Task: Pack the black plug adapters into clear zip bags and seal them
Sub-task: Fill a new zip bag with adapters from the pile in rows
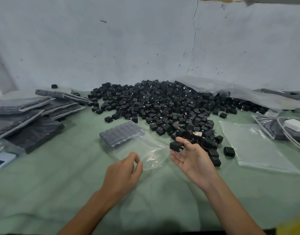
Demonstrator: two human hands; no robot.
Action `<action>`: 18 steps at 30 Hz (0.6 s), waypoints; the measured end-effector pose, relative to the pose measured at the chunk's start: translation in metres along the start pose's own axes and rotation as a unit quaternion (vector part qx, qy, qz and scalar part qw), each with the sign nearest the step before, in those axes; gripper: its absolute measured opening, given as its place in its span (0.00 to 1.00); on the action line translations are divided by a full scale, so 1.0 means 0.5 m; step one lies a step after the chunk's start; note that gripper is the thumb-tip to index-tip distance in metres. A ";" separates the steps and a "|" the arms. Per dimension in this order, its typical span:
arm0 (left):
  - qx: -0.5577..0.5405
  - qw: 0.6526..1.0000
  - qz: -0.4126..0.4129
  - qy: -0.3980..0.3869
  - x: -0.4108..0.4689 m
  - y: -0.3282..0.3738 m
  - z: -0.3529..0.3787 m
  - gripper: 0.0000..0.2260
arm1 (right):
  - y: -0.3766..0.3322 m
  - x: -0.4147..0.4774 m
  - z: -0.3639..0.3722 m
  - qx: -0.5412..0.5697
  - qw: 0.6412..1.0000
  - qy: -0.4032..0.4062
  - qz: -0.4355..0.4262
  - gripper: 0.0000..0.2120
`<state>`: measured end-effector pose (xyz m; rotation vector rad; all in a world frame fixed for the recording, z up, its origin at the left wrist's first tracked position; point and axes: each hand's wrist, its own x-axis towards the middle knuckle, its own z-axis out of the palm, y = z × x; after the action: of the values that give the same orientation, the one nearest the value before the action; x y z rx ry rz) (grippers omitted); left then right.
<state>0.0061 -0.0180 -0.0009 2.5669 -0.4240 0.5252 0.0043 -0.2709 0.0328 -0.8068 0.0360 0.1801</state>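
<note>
Both forearms come in from the bottom edge, bare, over green cloth (44,192). Left hand (123,170) — thumb and forefinger pinched on the near lip of the clear zip bag (146,150), rest of the fingers curled loose. Right hand (191,158) is palm-up, fingers spread, with one black plug adapter (176,146) nipped between thumb and fingertips at the top of the hand.

Key relation: the bag's mouth sits just left of the held adapter, nearly touching level with it, and the bag's long axis runs away from the person up and to the left, toward the packed rows (122,134) already filling its far end. So the adapter has to travel left and slightly away, in along that axis. Right hand is the nearer one to the opening; left only holds the lip. Mouth looks crumpled, partly open — can't tell how wide.

Judging from this, the step in hand is loading; bag is part full, sealing not yet due.

Further out: the loose adapter pile (162,106) spreads across the middle of the table, its near edge just behind the right hand. One stray adapter (229,151) lies right of the hand, beside an empty zip bag (257,146) lying flat. Finished packs (27,116) are stacked far left. White charger with cable (295,125) at the right edge, big plastic sheet (230,92) behind the pile, pale cracked wall (112,39) beyond.
</note>
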 end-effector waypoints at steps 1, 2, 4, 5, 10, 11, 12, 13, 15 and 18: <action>0.001 1.000 -0.002 0.001 0.001 0.002 0.001 0.07 | 0.008 -0.006 0.008 -0.008 1.000 -0.005 0.003 0.13; 0.001 1.000 -0.005 0.001 0.001 0.004 0.001 0.07 | 0.017 -0.011 0.016 -0.027 1.000 -0.010 0.006 0.11; -0.008 1.000 -0.012 0.006 0.001 0.010 0.003 0.07 | 0.039 -0.015 0.030 -0.079 0.997 -0.012 0.016 0.10; -0.015 1.000 -0.016 0.009 0.000 0.014 0.005 0.06 | 0.052 -0.015 0.037 -0.101 0.994 -0.009 0.026 0.11; -0.034 0.999 -0.029 0.015 -0.009 0.025 0.008 0.06 | 0.102 0.021 0.089 -0.137 0.990 0.016 0.044 0.08; -0.036 0.999 -0.031 0.015 -0.010 0.025 0.008 0.06 | 0.108 0.035 0.100 -0.142 0.989 0.012 0.040 0.06; -0.037 0.999 -0.032 0.014 -0.010 0.024 0.008 0.06 | 0.111 0.048 0.113 -0.153 0.988 0.002 0.037 0.05; -0.037 0.999 -0.032 0.013 -0.011 0.023 0.008 0.06 | 0.113 0.060 0.124 -0.176 0.984 -0.013 0.035 0.04; -0.034 0.999 -0.030 0.012 -0.012 0.022 0.008 0.07 | 0.114 0.081 0.140 -0.237 0.970 -0.032 0.035 0.05; -0.032 0.999 -0.024 0.011 -0.015 0.020 0.008 0.06 | 0.112 0.110 0.143 -0.282 0.958 -0.036 0.027 0.08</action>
<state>-0.0031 -0.0268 -0.0035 2.5001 -0.3639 0.5146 0.0460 -0.1733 0.0365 -1.3698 -0.0657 0.2779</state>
